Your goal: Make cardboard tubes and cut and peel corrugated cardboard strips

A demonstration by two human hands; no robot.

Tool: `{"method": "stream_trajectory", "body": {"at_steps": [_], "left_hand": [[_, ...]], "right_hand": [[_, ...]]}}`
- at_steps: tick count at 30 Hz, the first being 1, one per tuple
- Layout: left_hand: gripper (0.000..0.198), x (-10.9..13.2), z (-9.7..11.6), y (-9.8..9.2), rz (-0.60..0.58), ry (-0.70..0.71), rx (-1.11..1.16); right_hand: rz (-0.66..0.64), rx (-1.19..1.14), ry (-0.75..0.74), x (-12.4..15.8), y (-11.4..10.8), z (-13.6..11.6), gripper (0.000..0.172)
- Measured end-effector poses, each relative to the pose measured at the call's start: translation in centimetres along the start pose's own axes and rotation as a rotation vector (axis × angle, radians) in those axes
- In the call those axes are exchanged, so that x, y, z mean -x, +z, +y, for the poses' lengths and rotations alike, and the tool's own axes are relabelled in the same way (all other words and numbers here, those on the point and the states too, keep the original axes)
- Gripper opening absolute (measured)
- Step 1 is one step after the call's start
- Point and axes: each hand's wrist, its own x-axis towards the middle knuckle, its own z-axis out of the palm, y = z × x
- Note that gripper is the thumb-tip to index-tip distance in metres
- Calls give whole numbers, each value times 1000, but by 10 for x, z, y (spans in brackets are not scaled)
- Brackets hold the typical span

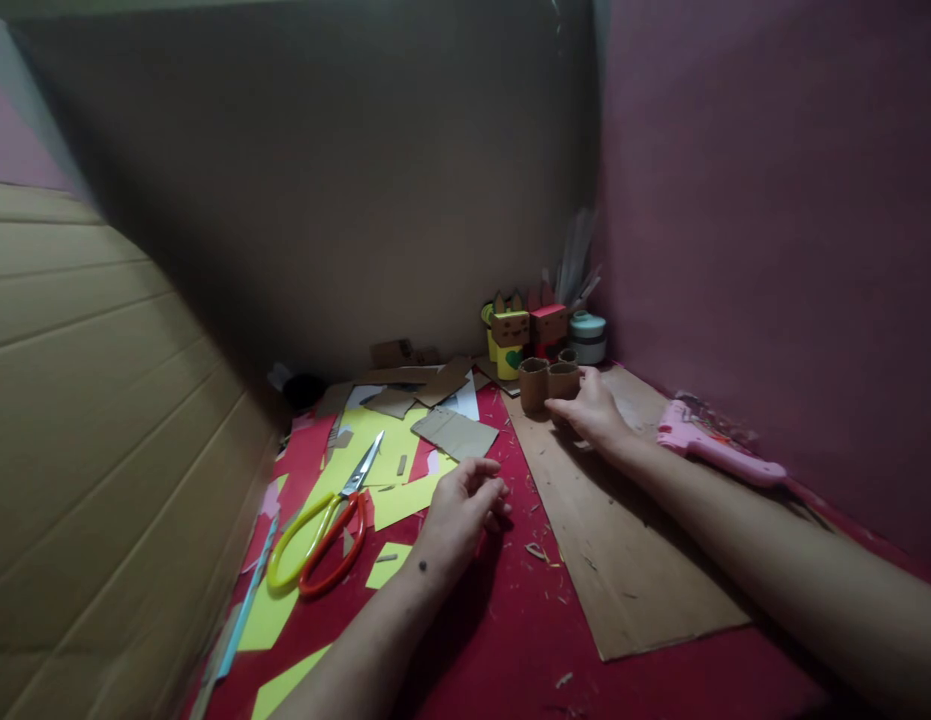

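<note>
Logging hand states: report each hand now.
Left hand: half curled over the red surface; contents cannot be told.
Right hand: touching the cardboard tubes; grip unclear.

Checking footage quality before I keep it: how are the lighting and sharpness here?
Head view: dim, back wall in deep shadow; cardboard panel at left smeared by blur, edges bowed by the lens; scissors, left hand and right hand fairly sharp; no glare.

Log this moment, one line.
right hand: touching cardboard tubes | left hand: curled on red table | scissors: left of it | glue gun: right
</note>
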Motion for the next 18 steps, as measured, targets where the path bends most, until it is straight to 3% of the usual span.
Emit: {"method": "stream_trajectory", "body": {"at_steps": [18], "left_hand": [[23,-1,0,0,0,-25,-48]], "right_hand": [[-61,127,42,6,1,-2,43]]}}
